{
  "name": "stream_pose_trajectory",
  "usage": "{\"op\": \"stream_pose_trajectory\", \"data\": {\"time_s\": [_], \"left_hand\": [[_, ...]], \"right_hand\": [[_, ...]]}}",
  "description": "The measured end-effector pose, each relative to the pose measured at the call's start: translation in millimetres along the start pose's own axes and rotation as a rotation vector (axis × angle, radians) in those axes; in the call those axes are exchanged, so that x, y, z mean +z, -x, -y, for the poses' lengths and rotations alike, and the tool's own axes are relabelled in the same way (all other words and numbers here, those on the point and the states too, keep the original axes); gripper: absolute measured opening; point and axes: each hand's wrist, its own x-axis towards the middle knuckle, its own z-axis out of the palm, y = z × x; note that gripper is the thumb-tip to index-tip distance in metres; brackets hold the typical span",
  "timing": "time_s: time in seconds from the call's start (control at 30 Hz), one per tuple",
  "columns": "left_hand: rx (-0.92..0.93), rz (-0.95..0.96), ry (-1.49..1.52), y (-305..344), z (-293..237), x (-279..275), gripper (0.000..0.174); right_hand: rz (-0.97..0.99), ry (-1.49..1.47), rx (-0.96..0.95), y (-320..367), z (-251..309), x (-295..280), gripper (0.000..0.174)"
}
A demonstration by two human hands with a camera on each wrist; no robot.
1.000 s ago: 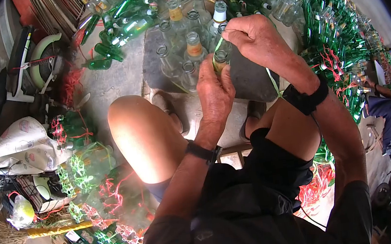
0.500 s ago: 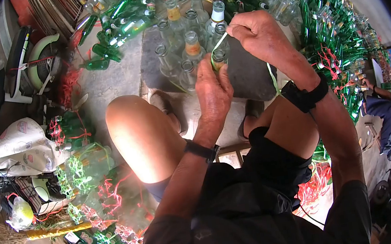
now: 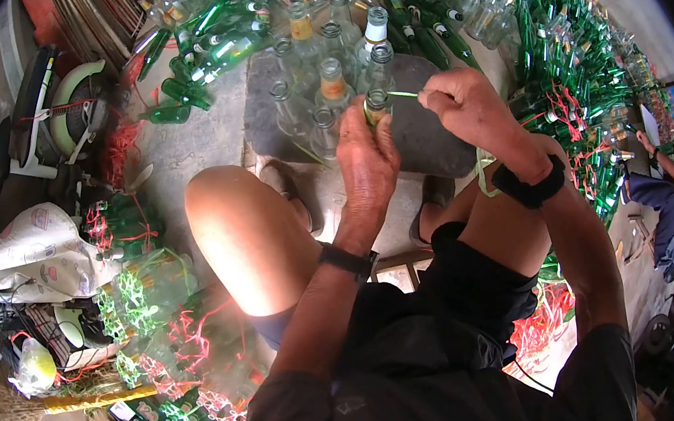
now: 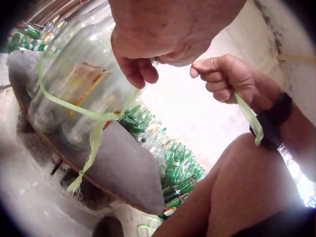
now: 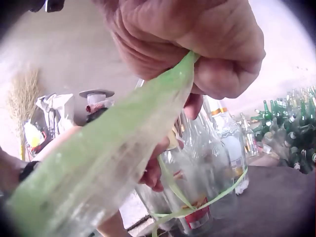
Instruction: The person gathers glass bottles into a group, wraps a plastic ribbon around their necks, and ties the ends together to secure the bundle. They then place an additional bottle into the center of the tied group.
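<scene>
Clear glass bottles (image 3: 333, 85) stand upright in a cluster on a dark slab (image 3: 433, 135). My left hand (image 3: 369, 164) grips the neck of the nearest right bottle (image 3: 376, 103), thumb on one side and fingers on the other. To its right, my right hand (image 3: 471, 105) pinches a light green plastic strip (image 3: 403, 94) that runs taut from that neck. The strip's free end trails out of the right fist, seen large in the right wrist view. Lower down, a green band (image 4: 74, 107) circles the bottles' bodies, with a knot and a loose tail in the left wrist view.
Heaps of green bottles (image 3: 566, 56) lie behind and to the right. Net-wrapped bottles (image 3: 157, 283) and a white printed cover (image 3: 43, 251) are at the left. My bare knees flank the slab. Another person (image 3: 673, 203) is at the far right.
My right hand has moved down and to the right, drawing the strip from a slant above the bottle neck to a nearly level line. My left hand stays at the neck.
</scene>
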Motion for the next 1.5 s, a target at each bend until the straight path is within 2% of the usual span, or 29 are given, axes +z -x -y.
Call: {"op": "stream_pose_trajectory", "data": {"time_s": [0.2,0.3,0.4,0.73,0.87,0.93,0.97,1.03,1.17,1.27,1.33,1.5], "left_hand": [[0.003,-0.027,0.016,1.0,-0.1,1.9,0.036],[0.011,-0.046,0.031,1.3,0.3,2.8,0.036],[-0.011,-0.039,0.042,1.6,-1.2,3.1,0.035],[-0.119,-0.017,0.100,6.2,8.3,7.1,0.038],[-0.133,0.038,0.149,7.4,5.6,2.4,0.041],[-0.227,-0.033,0.319,11.8,13.7,9.8,0.046],[-0.224,-0.036,0.319,11.9,14.2,8.4,0.046],[-0.092,-0.008,0.121,12.4,14.9,5.2,0.050],[-0.169,0.025,0.179,11.4,13.0,1.4,0.051],[-0.123,0.021,0.168,11.6,16.3,1.4,0.052],[-0.012,0.068,0.076,11.6,14.8,-1.8,0.052],[-0.114,0.011,0.157,17.0,11.3,-1.2,0.055]], "right_hand": [[-0.007,0.100,-0.032,24.2,12.3,15.2,0.007],[-0.070,0.322,-0.219,35.5,15.1,27.7,0.005],[-0.028,0.493,-0.236,39.8,17.1,38.1,0.006],[-0.054,0.510,-0.321,37.5,38.0,60.8,0.005],[-0.015,0.614,-0.340,33.9,57.6,58.2,0.009],[-0.009,0.656,-0.376,31.6,62.9,58.7,0.012],[0.041,0.711,-0.379,30.2,64.4,59.2,0.014],[0.087,0.770,-0.391,27.0,67.2,58.7,0.017],[0.122,0.771,-0.367,25.5,75.7,58.7,0.016],[0.111,0.758,-0.370,24.5,77.2,57.7,0.016],[0.085,0.758,-0.399,25.4,79.9,55.1,0.016],[0.082,0.753,-0.365,31.7,86.9,57.6,0.023]]}}
